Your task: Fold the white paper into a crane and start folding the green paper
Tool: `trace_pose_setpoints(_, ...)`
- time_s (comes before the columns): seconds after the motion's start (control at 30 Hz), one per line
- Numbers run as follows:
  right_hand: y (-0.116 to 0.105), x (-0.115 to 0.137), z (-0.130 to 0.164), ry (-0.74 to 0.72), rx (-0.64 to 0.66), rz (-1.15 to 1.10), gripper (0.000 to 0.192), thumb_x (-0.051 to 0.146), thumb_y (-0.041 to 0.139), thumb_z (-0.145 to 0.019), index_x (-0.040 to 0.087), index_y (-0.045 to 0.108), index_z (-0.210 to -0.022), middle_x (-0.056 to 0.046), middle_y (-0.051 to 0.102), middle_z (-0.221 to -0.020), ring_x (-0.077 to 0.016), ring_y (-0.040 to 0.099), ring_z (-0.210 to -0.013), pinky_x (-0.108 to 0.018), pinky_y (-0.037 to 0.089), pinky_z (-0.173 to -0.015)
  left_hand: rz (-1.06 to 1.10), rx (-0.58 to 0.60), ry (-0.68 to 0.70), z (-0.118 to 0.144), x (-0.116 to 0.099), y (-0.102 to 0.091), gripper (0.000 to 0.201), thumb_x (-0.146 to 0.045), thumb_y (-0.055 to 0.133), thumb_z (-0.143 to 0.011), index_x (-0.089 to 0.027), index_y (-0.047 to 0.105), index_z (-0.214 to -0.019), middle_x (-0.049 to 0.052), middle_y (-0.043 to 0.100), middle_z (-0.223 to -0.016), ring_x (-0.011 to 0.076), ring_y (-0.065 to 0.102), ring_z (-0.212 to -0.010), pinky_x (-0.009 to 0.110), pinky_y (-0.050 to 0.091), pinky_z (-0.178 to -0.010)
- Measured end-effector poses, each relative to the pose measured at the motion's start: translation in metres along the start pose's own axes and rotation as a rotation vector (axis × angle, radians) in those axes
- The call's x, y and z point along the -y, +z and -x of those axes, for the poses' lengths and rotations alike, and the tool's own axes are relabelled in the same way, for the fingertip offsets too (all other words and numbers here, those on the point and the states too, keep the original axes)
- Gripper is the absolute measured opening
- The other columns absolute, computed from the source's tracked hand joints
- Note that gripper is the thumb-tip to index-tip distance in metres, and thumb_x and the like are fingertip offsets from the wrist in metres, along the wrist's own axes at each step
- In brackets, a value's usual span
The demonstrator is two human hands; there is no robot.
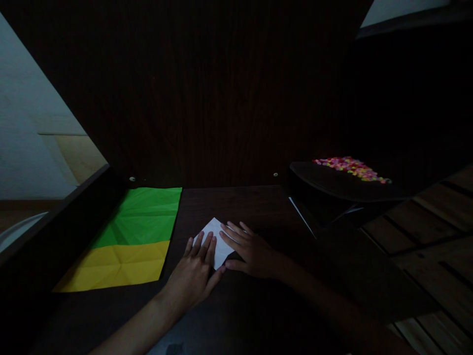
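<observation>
Hands flat, not clenched: left hand [195,271] pressing the near edge of the white paper [217,237], fingers spread over it; right hand [251,251] laid across the right side, fingers pointing left over the sheet. No pinch, no lift, just palms and pads holding it down. Paper on the dark desk [244,207], mid-front, just right of the green sheet [142,217] and yellow sheet [118,266], apart from both.

Risks, as judged from here: slipping of the paper on the smooth desk under uneven pressure, giving a skewed crease; poor light hiding the edges, so corners misaligned without notice; a sleeve or forearm brushing the coloured sheets and shifting them; a sweep of the right arm knocking the tray [343,182] and scattering the beads [351,167].

Count: two hands, both the person's own; one white paper; one green sheet and one yellow sheet, lying edge to edge, both creased; one dark tray at the right; beads on it, many, too small to number.
</observation>
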State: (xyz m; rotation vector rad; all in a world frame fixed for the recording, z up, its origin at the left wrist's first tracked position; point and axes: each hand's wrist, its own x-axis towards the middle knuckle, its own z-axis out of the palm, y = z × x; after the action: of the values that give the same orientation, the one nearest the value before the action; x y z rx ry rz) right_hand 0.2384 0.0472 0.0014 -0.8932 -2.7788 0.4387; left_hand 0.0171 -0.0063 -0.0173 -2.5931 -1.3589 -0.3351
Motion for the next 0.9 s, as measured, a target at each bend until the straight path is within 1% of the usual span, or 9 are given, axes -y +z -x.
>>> trace_pose_setpoints(0.13,-0.001,0.003,-0.002,0.01,-0.023,0.002,0.079,0.058,0.045,-0.093,0.01,0.021,-0.151,-0.016,0.026,-0.155,-0.0278,0.02,-0.145,-0.051,0.016,-0.118,-0.007,-0.022,-0.039,0.002,0.001,0.005,0.07,-0.054,0.036,-0.095,0.001,0.047,-0.137,0.028,0.046,-0.141,0.0426,0.04,-0.133,0.053,0.043,-0.099)
trace_pose_setpoints(0.3,0.001,0.004,-0.002,-0.002,-0.102,-0.019,0.079,0.056,0.051,-0.091,0.011,0.026,-0.15,-0.017,0.032,-0.152,-0.03,0.025,-0.143,-0.053,0.019,-0.117,-0.003,-0.04,-0.044,0.003,0.003,0.009,0.072,-0.056,0.036,-0.094,0.001,0.047,-0.137,0.028,0.047,-0.141,0.0425,0.04,-0.133,0.052,0.045,-0.099)
trace_pose_setpoints(0.43,0.002,-0.001,0.0,-0.046,-0.138,-0.056,0.081,0.048,0.058,-0.089,0.012,0.021,-0.151,-0.017,0.033,-0.152,-0.0288,0.026,-0.143,-0.053,0.02,-0.116,-0.035,-0.042,-0.047,0.0,0.003,0.007,0.071,-0.055,0.036,-0.095,0.003,0.051,-0.133,0.028,0.05,-0.138,0.0425,0.045,-0.129,0.05,0.047,-0.097)
trace_pose_setpoints(0.47,0.002,-0.003,0.001,-0.058,-0.14,-0.059,0.079,0.044,0.06,-0.088,0.012,0.022,-0.151,-0.017,0.034,-0.152,-0.0287,0.026,-0.143,-0.054,0.021,-0.116,-0.045,-0.038,-0.048,-0.001,0.003,0.005,0.069,-0.054,0.036,-0.095,0.002,0.052,-0.132,0.028,0.051,-0.137,0.042,0.047,-0.128,0.05,0.048,-0.097)
trace_pose_setpoints(0.53,0.003,-0.006,0.001,-0.072,-0.153,-0.043,0.071,0.034,0.061,-0.088,0.013,0.031,-0.148,-0.017,0.036,-0.151,-0.0289,0.027,-0.143,-0.054,0.023,-0.115,-0.061,-0.02,-0.041,-0.003,0.004,0.002,0.065,-0.05,0.037,-0.095,0.002,0.053,-0.131,0.028,0.053,-0.135,0.0412,0.049,-0.127,0.05,0.048,-0.096)
trace_pose_setpoints(0.6,0.006,-0.009,0.001,-0.081,-0.186,-0.004,0.058,0.026,0.059,-0.088,0.013,0.043,-0.142,-0.016,0.04,-0.149,-0.0287,0.03,-0.142,-0.053,0.026,-0.114,-0.071,0.008,-0.028,-0.004,0.005,-0.002,0.063,-0.048,0.039,-0.095,0.001,0.053,-0.132,0.028,0.052,-0.136,0.0404,0.05,-0.126,0.049,0.049,-0.096)
trace_pose_setpoints(0.67,0.009,-0.011,-0.001,-0.11,-0.234,0.043,0.048,0.022,0.055,-0.09,0.012,0.051,-0.136,-0.015,0.045,-0.145,-0.0277,0.033,-0.14,-0.052,0.029,-0.113,-0.062,0.036,-0.021,-0.004,0.006,-0.006,0.063,-0.049,0.042,-0.094,0.0,0.052,-0.133,0.026,0.051,-0.138,0.0393,0.05,-0.127,0.048,0.049,-0.097)
trace_pose_setpoints(0.77,0.012,-0.013,-0.003,-0.179,-0.297,0.104,0.037,0.019,0.05,-0.093,0.011,0.058,-0.129,-0.014,0.055,-0.138,-0.0255,0.042,-0.136,-0.048,0.035,-0.112,-0.018,0.079,-0.024,-0.004,0.008,-0.014,0.07,-0.055,0.045,-0.09,-0.003,0.05,-0.136,0.024,0.049,-0.141,0.0384,0.048,-0.128,0.046,0.049,-0.098)
trace_pose_setpoints(0.9,0.011,-0.015,-0.005,-0.216,-0.366,0.168,0.033,0.016,0.045,-0.096,0.01,0.061,-0.124,-0.013,0.063,-0.128,-0.0242,0.054,-0.125,-0.044,0.045,-0.105,0.04,0.129,-0.036,-0.005,0.01,-0.02,0.076,-0.057,0.049,-0.086,-0.005,0.044,-0.142,0.022,0.047,-0.143,0.0379,0.048,-0.129,0.046,0.049,-0.098)
